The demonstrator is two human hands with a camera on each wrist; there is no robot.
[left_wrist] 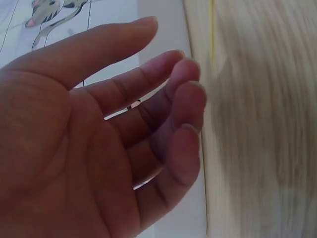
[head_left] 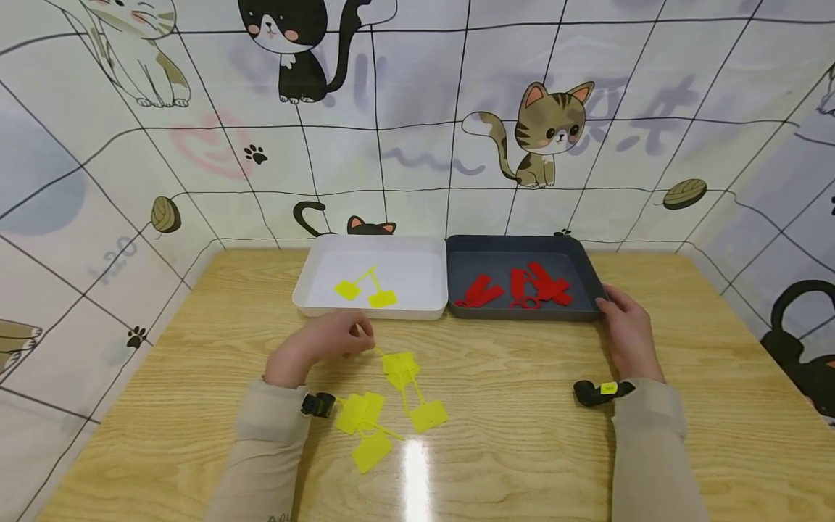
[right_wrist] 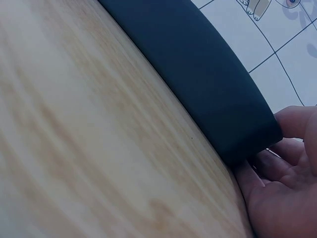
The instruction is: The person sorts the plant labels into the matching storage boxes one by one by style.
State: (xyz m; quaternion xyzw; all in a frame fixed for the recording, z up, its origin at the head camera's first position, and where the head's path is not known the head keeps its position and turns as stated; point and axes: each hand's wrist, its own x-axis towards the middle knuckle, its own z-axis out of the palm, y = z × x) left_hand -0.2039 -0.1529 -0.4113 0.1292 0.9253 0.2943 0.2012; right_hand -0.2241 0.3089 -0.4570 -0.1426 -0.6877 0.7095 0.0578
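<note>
My left hand (head_left: 335,337) hovers just in front of the white tray (head_left: 417,315), its fingers loosely curved. In the left wrist view the thumb (left_wrist: 124,42) stands apart from the fingers and nothing lies between them. Nearest to it is a pile of yellow flat tags with thin tails (head_left: 399,365). A second group of yellow tags (head_left: 355,413) lies closer to me. Two more yellow tags (head_left: 382,298) rest inside the white tray. At the front right corner of the dark grey tray (head_left: 522,315), my right hand (head_left: 629,330) grips the edge, thumb at the rim, fingers low against the corner.
Several red flat tags (head_left: 479,291), some with rings, lie in the dark grey tray. Both trays stand side by side at the back of the wooden table (head_left: 522,435). Behind them hangs a cat-patterned cloth (head_left: 417,159), which also covers both sides.
</note>
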